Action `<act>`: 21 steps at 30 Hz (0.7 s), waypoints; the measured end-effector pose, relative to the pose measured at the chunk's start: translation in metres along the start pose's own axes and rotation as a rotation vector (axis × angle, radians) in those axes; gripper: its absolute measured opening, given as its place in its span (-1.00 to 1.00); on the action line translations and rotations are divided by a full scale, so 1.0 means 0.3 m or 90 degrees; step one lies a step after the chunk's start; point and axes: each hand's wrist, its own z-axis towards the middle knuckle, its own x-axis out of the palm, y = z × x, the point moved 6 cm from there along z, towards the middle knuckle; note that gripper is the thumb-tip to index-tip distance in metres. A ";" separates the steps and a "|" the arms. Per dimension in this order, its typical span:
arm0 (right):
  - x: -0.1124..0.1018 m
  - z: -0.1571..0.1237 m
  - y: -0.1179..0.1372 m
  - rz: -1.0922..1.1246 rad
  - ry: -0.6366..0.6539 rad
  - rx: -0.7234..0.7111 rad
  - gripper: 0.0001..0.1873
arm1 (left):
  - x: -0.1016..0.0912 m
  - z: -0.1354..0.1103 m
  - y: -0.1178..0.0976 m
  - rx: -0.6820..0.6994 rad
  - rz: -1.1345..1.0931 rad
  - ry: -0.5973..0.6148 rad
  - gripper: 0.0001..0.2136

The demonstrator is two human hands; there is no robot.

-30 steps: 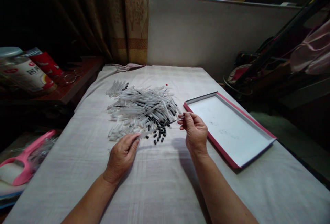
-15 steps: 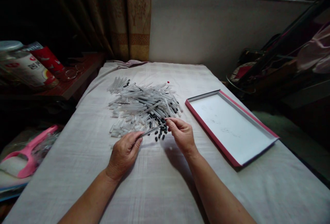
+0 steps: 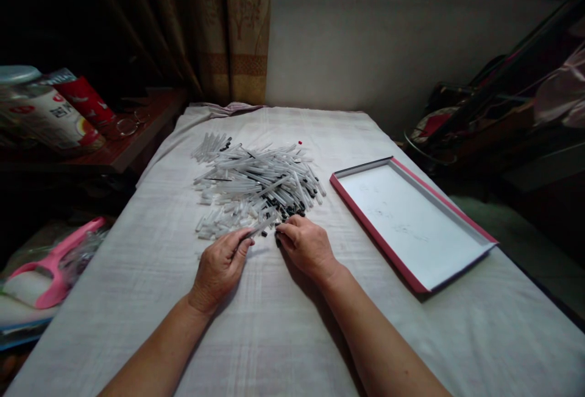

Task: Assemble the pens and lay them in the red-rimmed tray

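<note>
pinched one clear tube (image 3: 264, 226) in the left hand (image 3: 219, 266), thumb and forefinger closed on its near end, with the far end aimed up and right toward the right hand (image 3: 306, 244). rested the right hand knuckles-up on the cloth-covered table (image 3: 283, 324) at the near edge of the pile of tubes (image 3: 251, 177), with the fingers (image 3: 286, 235) curled down over the black caps (image 3: 299, 208) scattered there. could not tell whether a cap was pinched under them or only touched.

judged the tube very light, thin-walled and stiff, smooth enough to roll or slip between dry fingertips, and likely to crack if squeezed hard. thought it best taken near one end in a light two-finger pinch, leaving the other end free. judged the caps tiny, hard and light, prone to roll and scatter on the cloth. thought them best lifted one at a time by the sides, between thumb tip and fingertip.

noted a shallow red-rimmed tray (image 3: 411, 220), white inside, on the table to the right, apart from both hands. noted also a pink handled thing (image 3: 55, 260) and a jar (image 3: 41, 119) off the table to the left.
</note>
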 end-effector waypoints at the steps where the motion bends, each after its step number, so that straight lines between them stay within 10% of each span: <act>1: 0.003 0.004 0.007 -0.031 0.014 0.001 -0.82 | 0.001 0.000 0.000 0.001 -0.001 0.000 -0.71; 10: 0.004 0.014 0.016 -0.029 0.019 0.050 -0.83 | 0.002 0.000 -0.009 0.021 0.020 -0.001 -0.74; 21: -0.003 -0.035 -0.116 0.687 -0.121 0.195 -0.71 | 0.007 -0.003 -0.029 0.066 0.022 0.017 -0.78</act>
